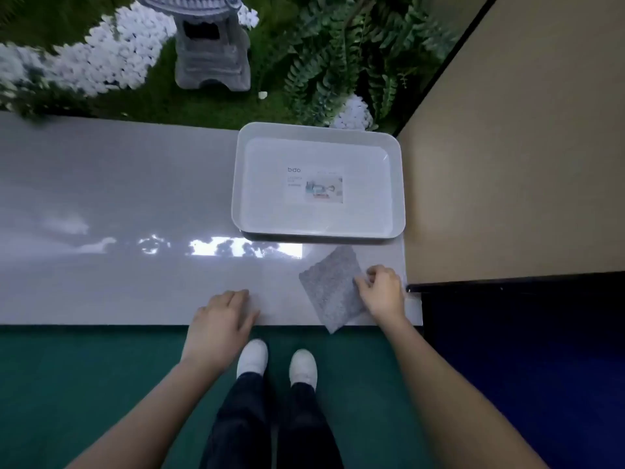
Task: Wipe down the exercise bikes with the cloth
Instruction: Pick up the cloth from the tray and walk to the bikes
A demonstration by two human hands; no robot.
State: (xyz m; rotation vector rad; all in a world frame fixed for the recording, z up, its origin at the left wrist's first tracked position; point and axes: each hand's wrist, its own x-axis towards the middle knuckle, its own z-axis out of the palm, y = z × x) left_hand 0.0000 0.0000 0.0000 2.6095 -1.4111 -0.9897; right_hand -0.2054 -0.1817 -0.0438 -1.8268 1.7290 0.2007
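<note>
A grey folded cloth (329,286) lies on the glossy white ledge (135,204), near its front right corner, one corner hanging over the edge. My right hand (382,291) is on the cloth's right side, its fingers curled onto the fabric. To the left of the cloth, my left hand (221,316) rests flat on the ledge's front edge and holds nothing. No exercise bike is in view.
A white plastic tray (243,184) with a label inside stands on the ledge just behind the cloth. Beyond the ledge are ferns, white pebbles and a stone lantern (211,52). A beige wall (524,147) closes the right side. Green carpet and my white shoes lie below.
</note>
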